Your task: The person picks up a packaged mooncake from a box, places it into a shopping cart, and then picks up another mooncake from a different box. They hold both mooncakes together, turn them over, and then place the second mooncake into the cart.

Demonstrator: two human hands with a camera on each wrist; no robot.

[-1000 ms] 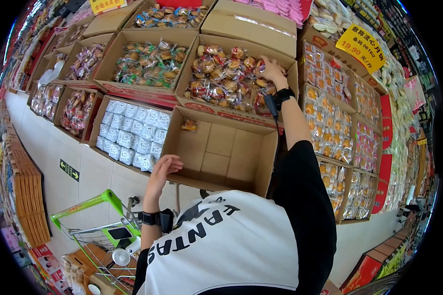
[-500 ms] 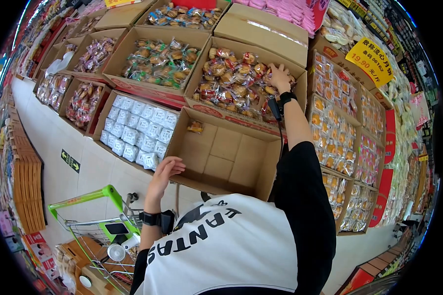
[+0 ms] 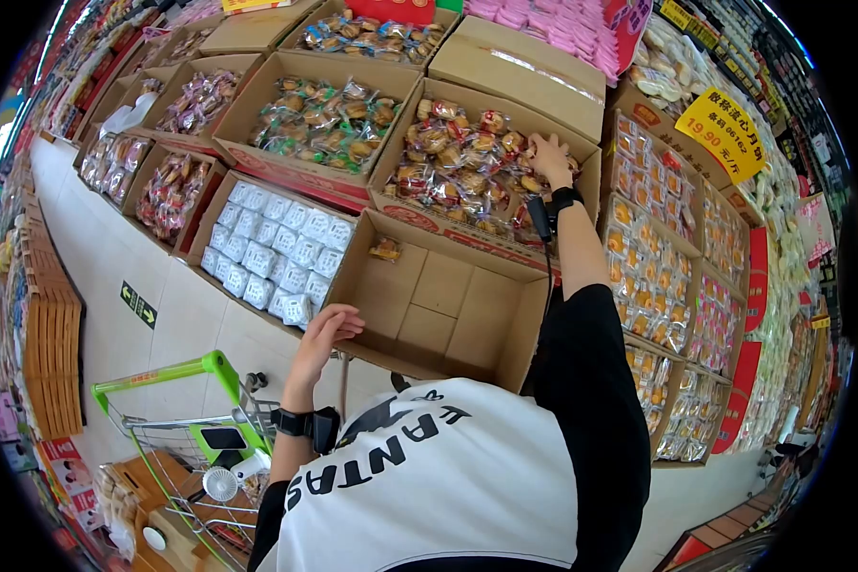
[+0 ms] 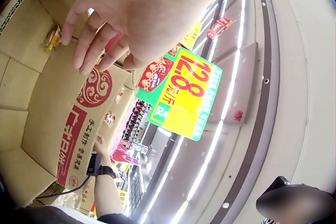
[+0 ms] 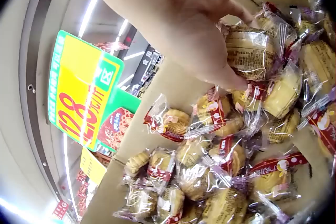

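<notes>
In the head view my right hand (image 3: 550,160) reaches into the back right part of a cardboard box of wrapped pastries (image 3: 445,143). The right wrist view has this hand (image 5: 176,19) with thumb and fingers around a clear-wrapped pastry (image 5: 251,51), amid red-labelled ones. My left hand (image 3: 326,336) hangs at the near left edge of a lower box (image 3: 445,291), which holds one wrapped pastry (image 3: 386,249). From the left wrist, the left hand (image 4: 123,22) shows loosely bent fingers holding nothing.
White-wrapped items (image 3: 275,246) fill the box on the left. Packs of orange-centred pastries (image 3: 643,276) stand in boxes to the right. A green-handled shopping cart (image 3: 162,372) is at the lower left. Behind are more pastry boxes and a yellow price sign (image 3: 722,133).
The head view has shifted, so the boxes appear farther right. My right hand stays among the pastries, its fingers changing pose slightly. The left hand remains beside the lower box's edge.
</notes>
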